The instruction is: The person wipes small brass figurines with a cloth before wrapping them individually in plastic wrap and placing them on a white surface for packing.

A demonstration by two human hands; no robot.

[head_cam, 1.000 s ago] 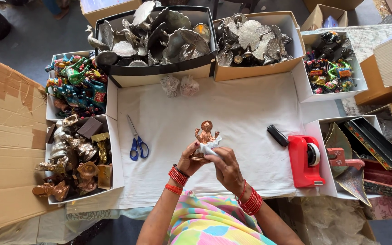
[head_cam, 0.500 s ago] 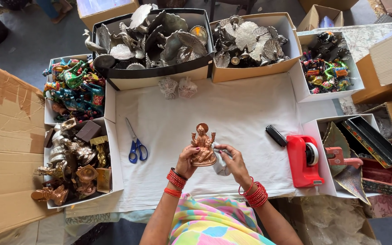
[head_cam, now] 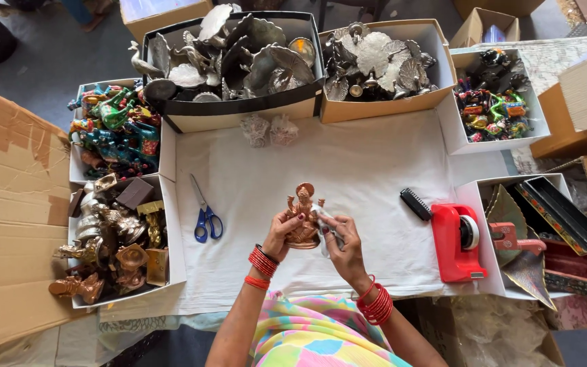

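Copper-coloured and upright, the small metal figurine (head_cam: 303, 216) sits between both hands above the middle of the white cloth (head_cam: 348, 170) that covers the counter. The left hand (head_cam: 284, 231) has its fingers clamped on the figurine's base and side, while the right hand (head_cam: 340, 246) presses a scrap of clear wrapping (head_cam: 322, 219) against its other side, fingers closed on the film. The wrap covers only one flank, so the figurine looks barely begun in its covering, most of its surface bare. Just left on the cloth lie blue-handled scissors (head_cam: 205, 216), untouched; to the right stand a red tape dispenser (head_cam: 456, 242) and a small black comb-like piece (head_cam: 416, 204), both apart from the hands. Two crumpled film wads (head_cam: 269, 129) rest near the far edge. Around the cloth, open boxes hold many more pieces: brass and copper figures (head_cam: 107, 245) at left, painted animals (head_cam: 113, 126) above them, silvery peacock dishes (head_cam: 239, 54) beyond, all seemingly unwrapped.
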